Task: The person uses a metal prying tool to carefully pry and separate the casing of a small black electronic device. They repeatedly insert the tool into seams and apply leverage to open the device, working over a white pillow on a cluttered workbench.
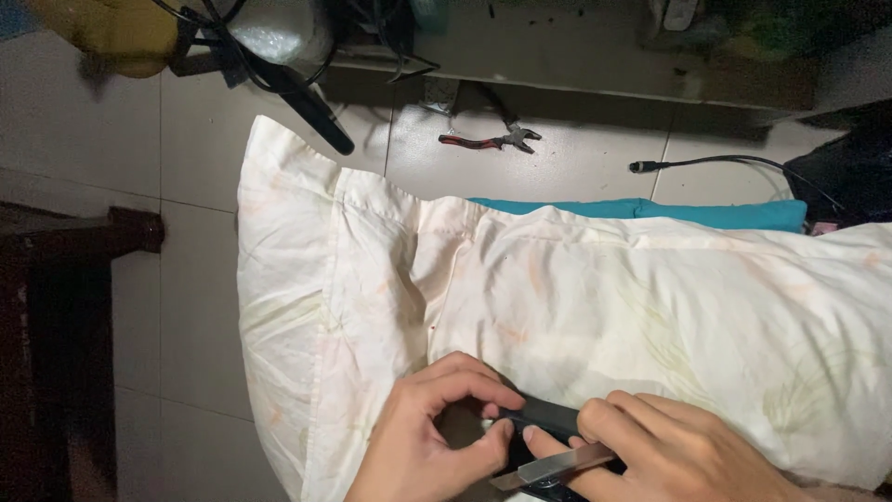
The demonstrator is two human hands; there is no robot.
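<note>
Both your hands pinch a small black tool (544, 418) at the pillow's (576, 307) near edge: left hand (427, 437), right hand (650, 455). It looks light and stiff, its metal blade (557, 465) likely sharp; grip the black body.

**Around the edges of the tiled floor**

Up at twelve o'clock, red-handled pliers (491, 139) lie on the pale floor tiles (186, 167), jaws pointing right. Over at two o'clock a black cable (715, 162) trails across, plug end facing left. A teal cushion (650, 210) peeks out just below it. Eleven o'clock: a black stand leg (311, 107) slants down. At nine o'clock, dark wooden furniture (56, 307) sits in shadow.
</note>
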